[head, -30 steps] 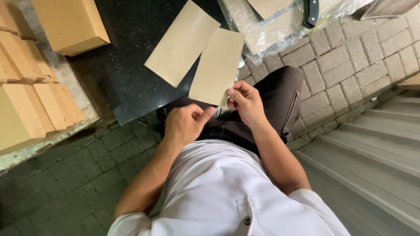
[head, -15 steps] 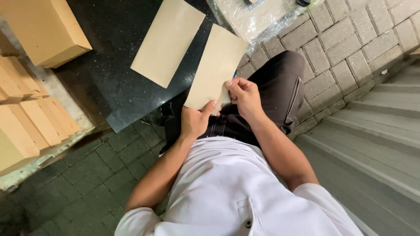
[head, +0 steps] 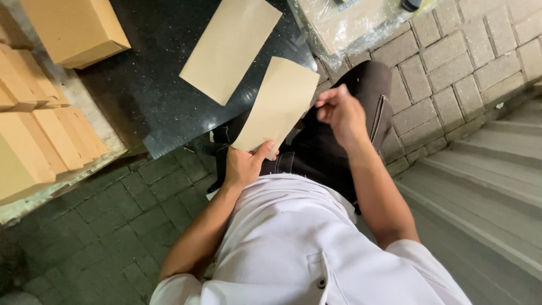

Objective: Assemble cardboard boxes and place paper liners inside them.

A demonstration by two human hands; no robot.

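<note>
Grey paving bricks (head: pixel 451 85) cover the floor, with concrete steps (head: pixel 480 197) running down the right. A black speckled desk (head: pixel 147 96) carries a flat brown envelope (head: pixel 228 48); cardboard boxes (head: pixel 51 135) crowd its left edge, and a plastic-wrapped bundle (head: pixel 350 25) lies beyond. The left hand (head: pixel 243 166) pinches a second brown envelope (head: pixel 279 104) by its lower corner, fingers closed on it, above the lap. The right hand (head: pixel 341 113) hovers just beside, fingers loosely curled, holding nothing.
</note>
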